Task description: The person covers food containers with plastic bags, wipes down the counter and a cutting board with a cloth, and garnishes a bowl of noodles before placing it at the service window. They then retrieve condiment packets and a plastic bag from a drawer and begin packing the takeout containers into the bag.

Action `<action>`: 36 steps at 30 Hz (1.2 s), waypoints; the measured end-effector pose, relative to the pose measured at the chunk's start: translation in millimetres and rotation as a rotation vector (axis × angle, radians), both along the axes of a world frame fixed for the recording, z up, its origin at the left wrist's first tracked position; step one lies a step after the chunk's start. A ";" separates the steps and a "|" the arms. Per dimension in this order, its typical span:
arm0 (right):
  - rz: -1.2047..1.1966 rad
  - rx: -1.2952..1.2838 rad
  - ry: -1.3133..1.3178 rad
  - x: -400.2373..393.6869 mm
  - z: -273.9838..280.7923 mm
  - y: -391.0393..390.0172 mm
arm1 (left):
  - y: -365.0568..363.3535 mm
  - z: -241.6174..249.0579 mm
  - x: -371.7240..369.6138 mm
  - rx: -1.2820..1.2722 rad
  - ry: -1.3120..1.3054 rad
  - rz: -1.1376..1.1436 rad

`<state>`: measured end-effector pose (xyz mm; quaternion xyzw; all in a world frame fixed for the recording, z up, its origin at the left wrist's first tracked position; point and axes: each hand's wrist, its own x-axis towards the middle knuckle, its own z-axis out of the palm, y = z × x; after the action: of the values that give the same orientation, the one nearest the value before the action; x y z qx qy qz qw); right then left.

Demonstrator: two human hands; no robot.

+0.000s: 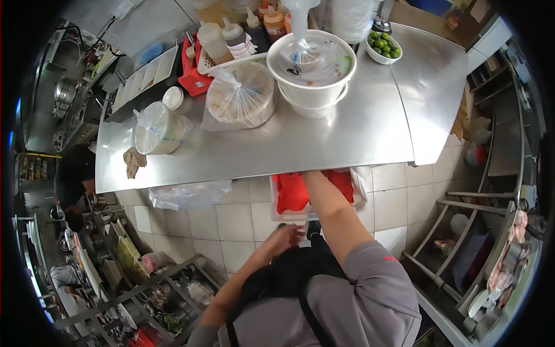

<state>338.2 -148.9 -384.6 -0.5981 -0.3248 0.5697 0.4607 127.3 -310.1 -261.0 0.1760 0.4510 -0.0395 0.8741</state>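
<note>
My right arm reaches forward under the front edge of the steel table. The wrist of my right hand shows at that edge; its fingers are hidden beneath the tabletop. Around the wrist lies bright red material, in a clear plastic bin below the table. Whether the hand holds anything cannot be seen. My left hand hangs in front of my black apron, fingers loosely curled and a little apart, with nothing visible in it.
On the table stand a white bucket with a plastic bag in it, bagged tubs, a bowl of limes, squeeze bottles and a crumpled brown cloth. Metal shelving stands at right. Another person is at far left.
</note>
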 end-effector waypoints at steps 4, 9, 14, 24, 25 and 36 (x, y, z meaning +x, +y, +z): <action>0.044 -0.058 -0.501 -4.5 -8.9 0.6 | -13.2 -4.8 -4.9 -0.115 -0.022 0.135; 0.270 0.403 -1.419 15.4 19.3 -75.3 | -3.6 -14.5 12.5 -0.151 -0.276 0.561; -0.394 0.042 -0.909 31.9 89.6 -176.4 | 13.8 0.8 33.0 -0.268 -0.281 0.880; -0.599 -0.048 -0.788 101.2 150.5 -220.6 | 130.9 -60.7 124.9 -0.079 -0.629 1.169; -0.553 -0.073 -0.796 102.9 151.4 -222.7 | 144.7 -76.7 137.4 0.412 -0.465 0.993; -0.404 0.106 -0.693 100.8 20.5 -161.5 | 37.5 -50.0 173.0 0.318 -0.058 -0.104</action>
<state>439.0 -310.4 -364.1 -0.7821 -0.3657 0.2146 0.4567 300.3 -272.6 -311.0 0.3361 0.4164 -0.0080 0.8447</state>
